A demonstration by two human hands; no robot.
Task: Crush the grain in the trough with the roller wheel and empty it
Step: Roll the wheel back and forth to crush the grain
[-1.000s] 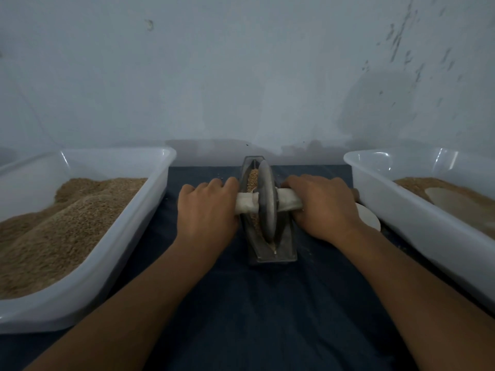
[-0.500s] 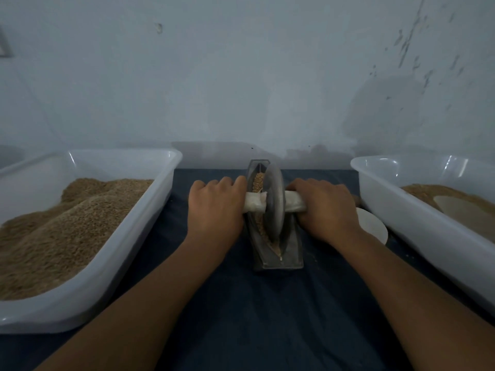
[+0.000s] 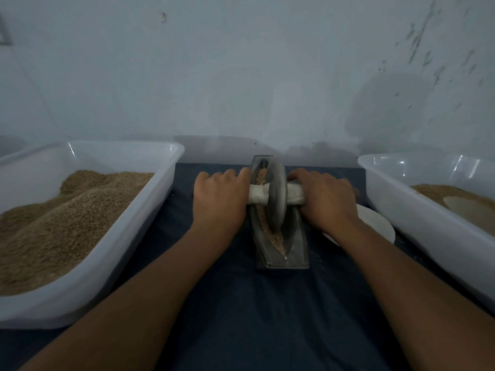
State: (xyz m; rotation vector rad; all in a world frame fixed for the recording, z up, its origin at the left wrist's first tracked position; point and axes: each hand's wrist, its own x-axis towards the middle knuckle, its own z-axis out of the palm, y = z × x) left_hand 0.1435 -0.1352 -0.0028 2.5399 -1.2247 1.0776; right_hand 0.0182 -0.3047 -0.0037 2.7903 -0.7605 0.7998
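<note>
A narrow metal trough (image 3: pixel 294 253) lies lengthwise on the dark cloth in the middle, with brown grain (image 3: pixel 269 228) along its groove. A grey roller wheel (image 3: pixel 277 194) stands upright in the groove, toward the far half. A white-wrapped axle (image 3: pixel 257 195) runs through it crosswise. My left hand (image 3: pixel 219 196) grips the axle's left end. My right hand (image 3: pixel 324 199) grips the right end. Grain shows both ahead of the wheel and behind it near the front tip.
A large white tub (image 3: pixel 112 266) heaped with brown grain stands at the left. Another white tub (image 3: pixel 428 220) with grain and a pale disc stands at the right. A small white dish (image 3: pixel 375 223) lies beside the trough under my right wrist. A wall rises just behind.
Both hands have pushed the wheel away from me along the trough, uncovering more grain at the near end.
</note>
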